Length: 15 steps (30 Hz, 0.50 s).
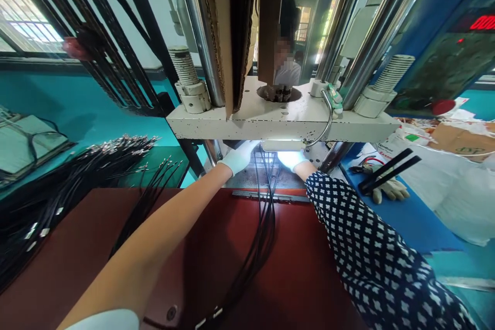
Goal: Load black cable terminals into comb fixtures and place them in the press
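The red worktop (309,273) is crossed by a few black cables (266,221), which are run from its near side over a metal strip (247,194) into the lit space under a press plate (284,126). The right arm is covered by a patterned sleeve (359,237); the left forearm (166,237) is bared. To the left, a small bunch (149,191) is laid near a large heap (77,198) of black cables with pale end pieces.

Farther in, the cables are flanked by the white-gloved left hand (237,161) and right hand (291,160). The fingers are hidden by the plate and by glare, so whether they are spread or pinching the cables cannot be told. The plate's front edge is fitted with a lamp (283,145). To the right, two black bars (390,170) and a glove (394,190) are laid on a blue mat (421,227).

Beyond, the plate is flanked by springs (185,69) and steel posts (201,26).
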### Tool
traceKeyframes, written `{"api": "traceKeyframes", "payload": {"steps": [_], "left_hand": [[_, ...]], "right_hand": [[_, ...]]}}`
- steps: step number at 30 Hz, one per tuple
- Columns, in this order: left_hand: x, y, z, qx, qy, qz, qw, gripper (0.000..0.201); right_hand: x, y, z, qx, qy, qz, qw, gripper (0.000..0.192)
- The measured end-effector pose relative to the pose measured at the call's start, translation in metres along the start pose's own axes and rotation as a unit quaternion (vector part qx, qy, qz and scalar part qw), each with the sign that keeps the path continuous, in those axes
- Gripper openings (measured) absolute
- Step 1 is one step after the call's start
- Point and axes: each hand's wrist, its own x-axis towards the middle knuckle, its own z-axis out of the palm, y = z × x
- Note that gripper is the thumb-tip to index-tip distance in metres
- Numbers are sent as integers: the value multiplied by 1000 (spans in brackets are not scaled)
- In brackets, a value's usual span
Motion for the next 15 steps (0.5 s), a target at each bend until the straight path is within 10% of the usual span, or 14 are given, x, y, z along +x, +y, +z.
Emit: {"api": "traceKeyframes", "payload": {"steps": [15], "left_hand": [[0, 0, 6, 6, -7, 17, 1000, 58]], "right_hand": [[-9, 0, -10, -11, -17, -7, 1000, 20]]}}
